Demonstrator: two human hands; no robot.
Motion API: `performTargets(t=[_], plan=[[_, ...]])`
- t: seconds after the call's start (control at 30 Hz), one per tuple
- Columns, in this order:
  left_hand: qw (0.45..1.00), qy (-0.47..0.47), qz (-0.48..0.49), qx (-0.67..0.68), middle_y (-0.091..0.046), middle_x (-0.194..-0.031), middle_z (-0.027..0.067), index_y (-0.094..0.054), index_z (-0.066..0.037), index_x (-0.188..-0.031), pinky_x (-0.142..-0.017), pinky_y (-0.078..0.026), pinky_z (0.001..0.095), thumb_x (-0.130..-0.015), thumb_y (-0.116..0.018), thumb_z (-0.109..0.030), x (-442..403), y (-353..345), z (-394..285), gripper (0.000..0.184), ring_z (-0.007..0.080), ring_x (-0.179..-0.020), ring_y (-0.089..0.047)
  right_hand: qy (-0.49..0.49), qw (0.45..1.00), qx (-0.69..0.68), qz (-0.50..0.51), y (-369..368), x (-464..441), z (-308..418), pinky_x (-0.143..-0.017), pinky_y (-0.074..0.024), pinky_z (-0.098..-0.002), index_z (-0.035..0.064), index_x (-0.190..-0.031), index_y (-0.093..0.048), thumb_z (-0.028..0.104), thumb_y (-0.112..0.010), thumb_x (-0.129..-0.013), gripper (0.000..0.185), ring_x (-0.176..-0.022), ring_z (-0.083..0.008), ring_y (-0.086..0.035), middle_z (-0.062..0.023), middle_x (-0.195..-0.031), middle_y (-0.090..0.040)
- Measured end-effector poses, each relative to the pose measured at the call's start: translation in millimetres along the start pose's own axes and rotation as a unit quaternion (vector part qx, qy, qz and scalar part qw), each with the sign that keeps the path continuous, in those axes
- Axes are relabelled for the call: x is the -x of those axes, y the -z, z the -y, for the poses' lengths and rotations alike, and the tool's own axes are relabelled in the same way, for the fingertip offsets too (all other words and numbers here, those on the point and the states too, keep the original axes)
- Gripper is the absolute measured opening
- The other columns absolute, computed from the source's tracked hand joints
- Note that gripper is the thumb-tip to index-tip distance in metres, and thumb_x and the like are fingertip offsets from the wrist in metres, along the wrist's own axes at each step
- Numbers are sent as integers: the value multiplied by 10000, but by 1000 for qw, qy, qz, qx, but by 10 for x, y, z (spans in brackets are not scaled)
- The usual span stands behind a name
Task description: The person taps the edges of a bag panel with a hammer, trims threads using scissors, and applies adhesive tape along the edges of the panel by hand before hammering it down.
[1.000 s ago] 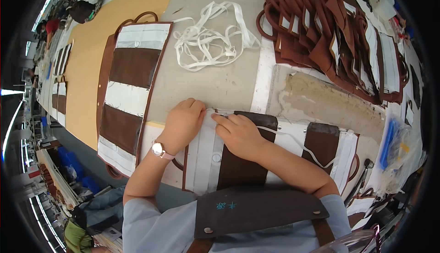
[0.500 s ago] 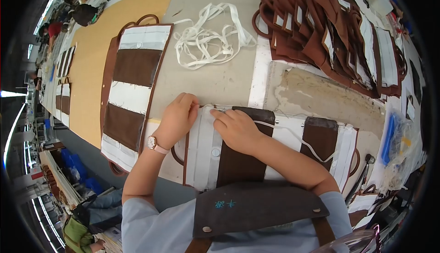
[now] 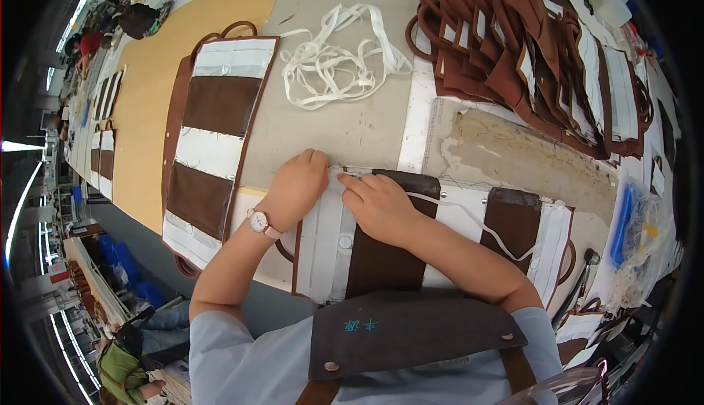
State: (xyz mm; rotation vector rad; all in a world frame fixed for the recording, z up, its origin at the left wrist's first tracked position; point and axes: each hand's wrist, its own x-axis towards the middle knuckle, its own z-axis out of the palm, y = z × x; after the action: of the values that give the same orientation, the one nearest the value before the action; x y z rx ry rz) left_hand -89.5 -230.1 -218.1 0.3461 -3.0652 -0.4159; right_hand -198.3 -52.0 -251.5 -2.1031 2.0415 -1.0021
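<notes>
A brown-and-white striped bag panel (image 3: pixel 389 266) lies in front of me with snaps and brown handles at its ends. At its far-left corner, my left hand (image 3: pixel 297 183) has its fingers pinched together; whatever is between them is hidden. My right hand (image 3: pixel 381 207) is closed beside it, index fingertip at the panel's far edge near the pale end strip. A narrow white ribbon (image 3: pixel 480 222) comes out from under the right hand and trails across the panel to the right. The fingertips of the two hands are slightly apart.
A similar striped bag (image 3: pixel 213 137) lies to the left. Beyond the hands is a tangled heap of white ribbon (image 3: pixel 330 75). Stacked brown bags (image 3: pixel 513 60) fill the far right, with a plastic bag (image 3: pixel 645 236) nearer. Other people are at the left.
My left hand has moved right, closer to my right fingertips, and its wrist has turned so the watch face shows more. The right hand and panel stay almost still.
</notes>
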Motion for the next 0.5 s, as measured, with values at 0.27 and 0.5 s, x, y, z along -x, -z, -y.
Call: performTargets(t=[0.27,0.5], plan=[[998,52,16,13,-627,-830,157,-540,-13,-918,-666,-524,425,-856,-618,-43,-39,-21,-14,104,360,-739,-633,4,1000,7,14,22,3,5,-780,-466,-347,39,-933,-599,99,-574,-798,150,-916,-243,-568,-172,-1255,-616],[983,56,-20,174,-626,-865,166,-574,3,-941,-678,-521,404,-887,-622,-47,25,108,-17,87,355,-758,-628,3,1000,9,11,0,2,-1,-780,-466,-347,42,-935,-598,104,-572,-807,145,-915,-242,-567,-170,-1256,-616]])
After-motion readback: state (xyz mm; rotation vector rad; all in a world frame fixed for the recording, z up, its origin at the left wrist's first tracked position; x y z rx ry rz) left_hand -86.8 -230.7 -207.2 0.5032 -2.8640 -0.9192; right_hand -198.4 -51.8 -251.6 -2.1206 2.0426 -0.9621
